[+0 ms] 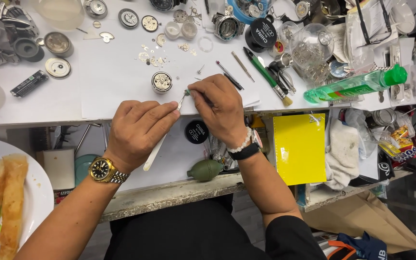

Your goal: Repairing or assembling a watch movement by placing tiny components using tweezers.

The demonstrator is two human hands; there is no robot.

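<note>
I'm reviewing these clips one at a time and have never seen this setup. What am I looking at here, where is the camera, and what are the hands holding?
There is no machine: a head-worn camera looks down at a person's two bare hands over a white workbench. The left hand grips pale tweezers; the right hand holds a thin tool whose green tip meets the tweezer tips. Just beyond lies a round watch movement, among loose watch parts, a green brush and a green bottle on its side. A plate of food sits lower left.

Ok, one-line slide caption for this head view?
Left hand holding white tweezers meets right hand gripping a slim tool, beside a round watch movement on a cluttered white bench.
</note>
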